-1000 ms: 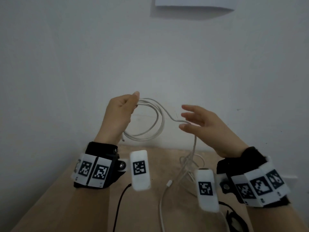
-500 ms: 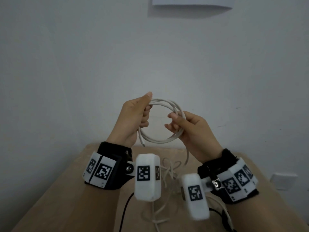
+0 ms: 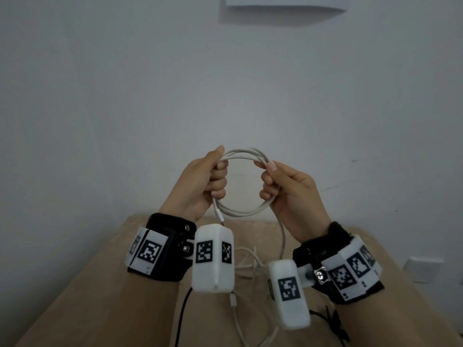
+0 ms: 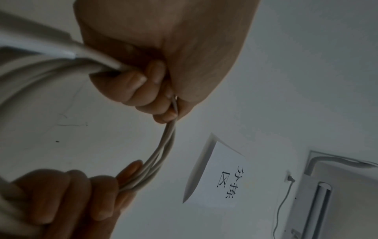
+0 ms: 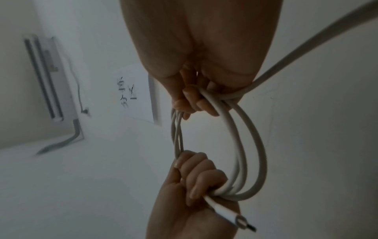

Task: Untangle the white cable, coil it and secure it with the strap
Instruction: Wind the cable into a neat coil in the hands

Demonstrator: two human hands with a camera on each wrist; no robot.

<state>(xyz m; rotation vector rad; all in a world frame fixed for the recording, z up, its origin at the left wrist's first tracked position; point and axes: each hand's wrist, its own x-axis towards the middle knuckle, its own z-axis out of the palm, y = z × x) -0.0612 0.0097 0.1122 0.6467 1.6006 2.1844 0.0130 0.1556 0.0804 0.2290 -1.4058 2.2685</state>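
The white cable [image 3: 240, 211] is wound into a small round coil of several turns, held up in front of the wall. My left hand [image 3: 217, 176] grips the coil's left side, thumb on top. My right hand [image 3: 271, 182] holds the right side with fingers curled round the strands. One connector end [image 3: 220, 218] hangs below the left hand and shows close up in the right wrist view [image 5: 235, 218]. A loose tail [image 3: 283, 236] drops from the right hand to the table. A black strap-like thing [image 3: 334, 324] lies at the lower right, partly hidden by my right forearm.
The beige table [image 3: 100, 284] holds the remaining loose cable [image 3: 248, 261] and its other connector [image 3: 234, 300]. A black lead [image 3: 183, 309] runs from my left wrist camera. A wall socket [image 3: 423, 269] is to the right, a paper sign [image 4: 220, 177] on the wall above.
The right hand, open with the cable draped over it a second ago, has brought that length onto the coil and now grips the coil's right side. Both hands moved closer together.
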